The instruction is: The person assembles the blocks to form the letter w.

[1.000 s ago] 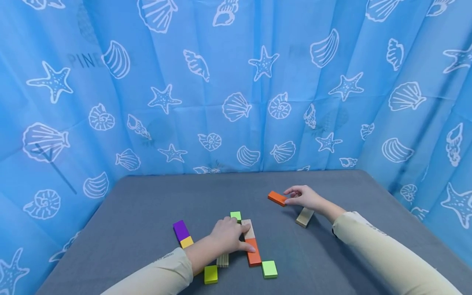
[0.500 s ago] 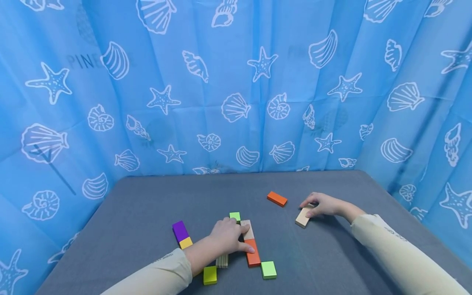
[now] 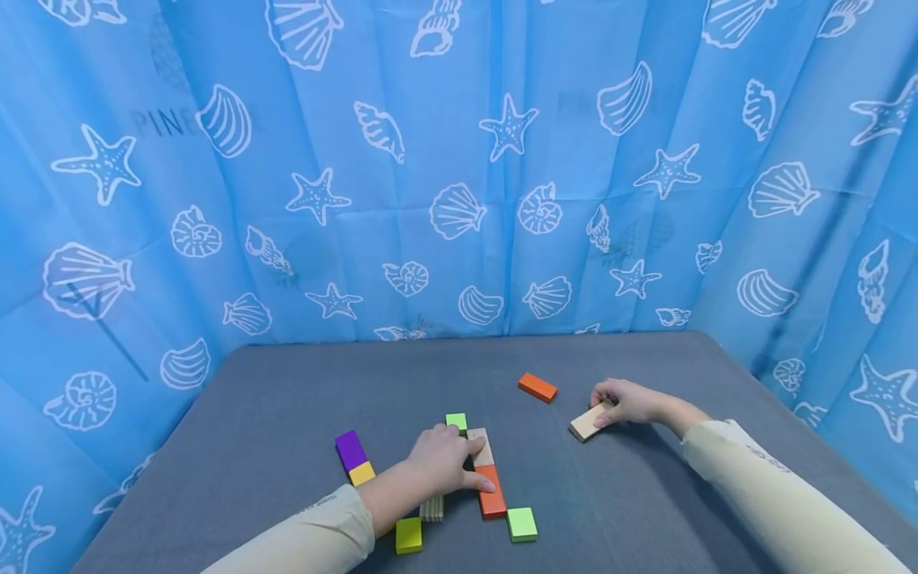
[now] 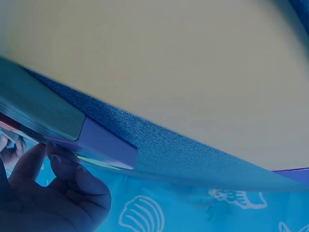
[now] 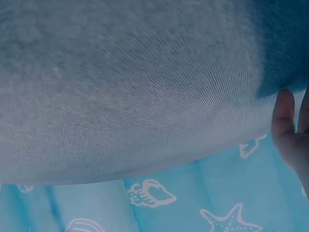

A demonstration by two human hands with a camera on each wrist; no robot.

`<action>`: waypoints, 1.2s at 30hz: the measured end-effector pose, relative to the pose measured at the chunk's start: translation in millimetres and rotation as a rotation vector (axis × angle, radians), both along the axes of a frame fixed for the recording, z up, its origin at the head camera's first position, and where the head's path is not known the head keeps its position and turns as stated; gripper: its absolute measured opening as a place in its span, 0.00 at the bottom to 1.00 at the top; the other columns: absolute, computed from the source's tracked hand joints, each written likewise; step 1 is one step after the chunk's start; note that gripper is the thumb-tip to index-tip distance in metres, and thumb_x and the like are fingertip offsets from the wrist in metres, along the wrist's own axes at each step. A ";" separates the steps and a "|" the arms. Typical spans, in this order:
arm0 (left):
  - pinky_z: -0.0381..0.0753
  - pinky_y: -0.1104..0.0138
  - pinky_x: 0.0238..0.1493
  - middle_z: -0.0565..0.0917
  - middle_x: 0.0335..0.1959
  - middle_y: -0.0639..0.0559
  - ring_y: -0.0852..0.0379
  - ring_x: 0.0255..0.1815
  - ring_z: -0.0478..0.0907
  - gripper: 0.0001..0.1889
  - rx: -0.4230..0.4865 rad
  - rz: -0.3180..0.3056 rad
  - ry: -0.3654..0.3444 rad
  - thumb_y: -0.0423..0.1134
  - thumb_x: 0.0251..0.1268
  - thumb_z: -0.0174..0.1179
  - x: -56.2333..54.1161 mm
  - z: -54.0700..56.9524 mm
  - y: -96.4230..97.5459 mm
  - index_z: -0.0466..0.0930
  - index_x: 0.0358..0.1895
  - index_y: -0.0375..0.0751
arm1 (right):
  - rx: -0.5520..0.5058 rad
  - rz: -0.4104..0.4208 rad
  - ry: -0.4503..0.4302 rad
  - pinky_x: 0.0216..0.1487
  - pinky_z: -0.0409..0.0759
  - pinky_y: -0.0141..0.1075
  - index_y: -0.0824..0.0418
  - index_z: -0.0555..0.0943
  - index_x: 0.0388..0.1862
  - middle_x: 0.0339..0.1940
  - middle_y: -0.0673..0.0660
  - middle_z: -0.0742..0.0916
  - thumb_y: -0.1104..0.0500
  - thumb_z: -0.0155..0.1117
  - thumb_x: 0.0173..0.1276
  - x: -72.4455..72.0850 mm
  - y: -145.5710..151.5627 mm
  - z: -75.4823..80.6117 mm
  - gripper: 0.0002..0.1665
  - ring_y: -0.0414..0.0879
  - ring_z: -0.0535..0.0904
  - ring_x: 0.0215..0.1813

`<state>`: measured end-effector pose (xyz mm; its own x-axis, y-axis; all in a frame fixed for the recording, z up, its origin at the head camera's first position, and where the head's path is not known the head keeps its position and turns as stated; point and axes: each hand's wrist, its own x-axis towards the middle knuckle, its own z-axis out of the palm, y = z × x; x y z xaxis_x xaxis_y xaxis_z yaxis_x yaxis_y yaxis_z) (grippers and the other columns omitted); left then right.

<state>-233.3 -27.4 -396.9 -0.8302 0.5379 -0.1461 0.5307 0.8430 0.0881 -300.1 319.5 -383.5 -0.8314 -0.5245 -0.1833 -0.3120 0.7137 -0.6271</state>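
In the head view, my right hand [image 3: 625, 402] pinches the near-right end of a plain wooden block [image 3: 586, 422], thumb on the near side. An orange block [image 3: 538, 387] lies apart, beyond and left of it. My left hand [image 3: 441, 461] rests over a small block layout at the middle. Its thumb touches an orange block [image 3: 492, 501] and its index finger a pale wooden block [image 3: 484, 448] end to end with it. In the left wrist view the left fingers [image 4: 87, 181] bend beside a block with a purplish end [image 4: 108, 145]. Blocks under the palm are hidden.
Two lime blocks, one far [image 3: 456, 419] and one near [image 3: 522, 524], a yellow-green block [image 3: 409, 536] and the striped end of a wooden block [image 3: 433, 509] lie around the left hand. Purple [image 3: 350, 450] and yellow [image 3: 362, 472] blocks lie left. A blue curtain [image 3: 402, 199] stands behind the grey table [image 3: 301, 383].
My right hand has left the far orange block, moved right and taken the plain wooden block, which has since shifted slightly left. The left hand has stayed in place.
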 end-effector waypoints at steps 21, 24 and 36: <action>0.73 0.61 0.43 0.79 0.45 0.48 0.55 0.38 0.69 0.38 0.001 0.003 -0.002 0.72 0.52 0.60 -1.7 -2.1 -0.7 0.74 0.67 0.60 | -0.173 -0.198 -0.160 0.35 0.74 0.41 0.70 0.69 0.55 0.43 0.59 0.78 0.62 0.61 0.68 32.7 -28.9 8.9 0.21 0.49 0.74 0.38; 0.73 0.61 0.43 0.79 0.44 0.48 0.55 0.38 0.69 0.38 0.003 0.000 0.002 0.72 0.52 0.60 -2.7 -3.2 -0.9 0.74 0.66 0.60 | -0.273 -0.308 -0.275 0.32 0.77 0.41 0.70 0.66 0.49 0.39 0.59 0.76 0.61 0.59 0.68 34.9 -33.9 12.3 0.18 0.48 0.75 0.34; 0.73 0.60 0.45 0.79 0.45 0.48 0.54 0.38 0.69 0.38 -0.004 0.010 -0.004 0.72 0.52 0.60 -0.8 -1.4 -0.7 0.74 0.67 0.60 | -0.453 -0.373 -0.424 0.37 0.80 0.40 0.73 0.64 0.61 0.37 0.59 0.79 0.63 0.57 0.69 46.4 -52.6 14.8 0.25 0.47 0.78 0.34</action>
<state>-234.2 -28.1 -398.4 -0.8351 0.5287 -0.1517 0.5216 0.8488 0.0867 -253.7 266.9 -368.8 -0.8757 -0.3202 -0.3615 0.2372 0.3668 -0.8996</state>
